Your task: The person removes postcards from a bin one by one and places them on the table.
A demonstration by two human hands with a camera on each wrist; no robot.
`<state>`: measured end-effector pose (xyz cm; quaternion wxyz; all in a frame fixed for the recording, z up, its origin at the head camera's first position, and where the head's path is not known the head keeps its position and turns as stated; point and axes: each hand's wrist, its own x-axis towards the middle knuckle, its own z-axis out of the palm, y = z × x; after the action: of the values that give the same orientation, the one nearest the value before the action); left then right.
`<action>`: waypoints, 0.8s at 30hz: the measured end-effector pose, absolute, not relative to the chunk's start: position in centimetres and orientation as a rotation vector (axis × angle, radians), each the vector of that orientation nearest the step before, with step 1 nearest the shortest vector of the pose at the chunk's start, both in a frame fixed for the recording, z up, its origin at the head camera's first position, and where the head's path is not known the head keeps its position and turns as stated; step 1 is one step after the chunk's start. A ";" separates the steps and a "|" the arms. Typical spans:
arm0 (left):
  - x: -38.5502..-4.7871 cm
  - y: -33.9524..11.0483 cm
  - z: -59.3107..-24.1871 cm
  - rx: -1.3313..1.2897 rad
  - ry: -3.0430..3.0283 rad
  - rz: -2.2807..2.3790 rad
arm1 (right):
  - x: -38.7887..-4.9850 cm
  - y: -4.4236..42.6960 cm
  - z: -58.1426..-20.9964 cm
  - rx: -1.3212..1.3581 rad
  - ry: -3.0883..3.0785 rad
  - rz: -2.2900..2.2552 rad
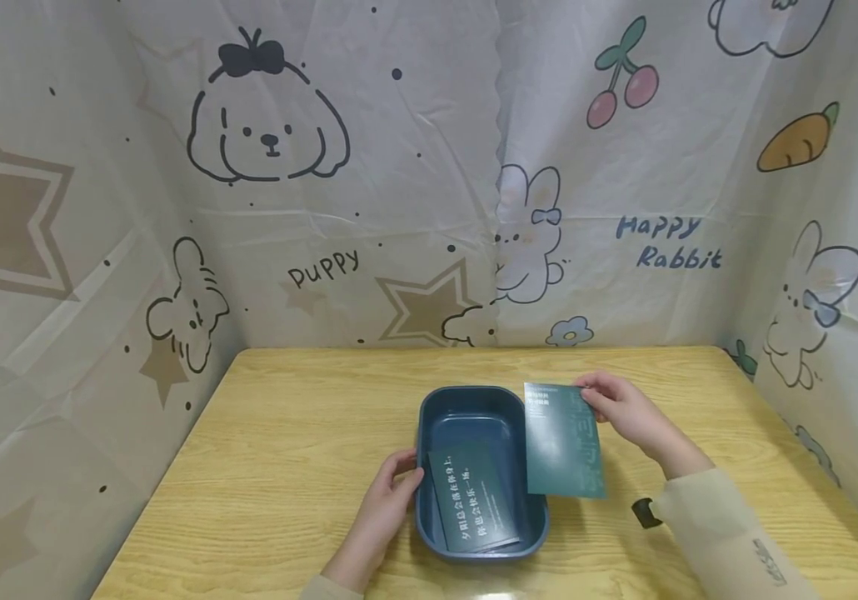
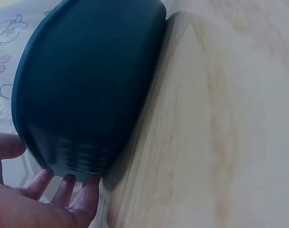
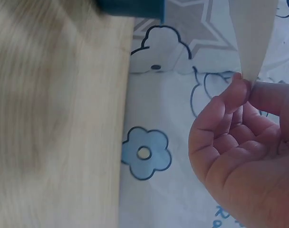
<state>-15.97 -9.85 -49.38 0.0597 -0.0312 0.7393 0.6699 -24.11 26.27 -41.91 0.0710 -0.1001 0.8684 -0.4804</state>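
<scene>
A dark teal card (image 1: 564, 442) with white print hangs from my right hand (image 1: 627, 412), which pinches its upper right corner between thumb and index finger. In the right wrist view the card's pale underside (image 3: 254, 35) rises from the pinch, and the other fingers are curled. The card is tilted above the right rim of a dark blue rectangular bin (image 1: 474, 417). My left hand (image 1: 387, 500) holds the bin's left side, with its thumb near the rim and its fingertips (image 2: 90, 185) against the outer wall. Inside the bin's near half lies another dark green card (image 1: 474, 492) with white writing.
The bin stands on a light wood-grain table (image 1: 309, 425). A patterned curtain (image 1: 414, 183) hangs behind the table and along both sides. Beside the right sleeve a small black object (image 1: 646, 513) shows; its kind is unclear.
</scene>
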 end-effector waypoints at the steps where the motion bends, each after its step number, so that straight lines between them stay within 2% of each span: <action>1: -16.0 -9.8 -49.4 -0.098 2.243 2.029 | -24.1 26.4 -42.1 -0.295 2.611 -1.443; 15: -16.1 -9.2 -48.7 -0.102 2.353 1.992 | -24.2 29.0 -44.0 -0.223 2.577 -1.374; 24: -16.1 -9.2 -48.8 -0.089 2.363 1.985 | -24.2 28.8 -45.9 -0.249 2.610 -1.252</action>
<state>-16.05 -9.16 -48.76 0.0269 -0.0287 0.7651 0.6427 -24.24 28.84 -45.94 0.1177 -0.0851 0.8921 -0.4278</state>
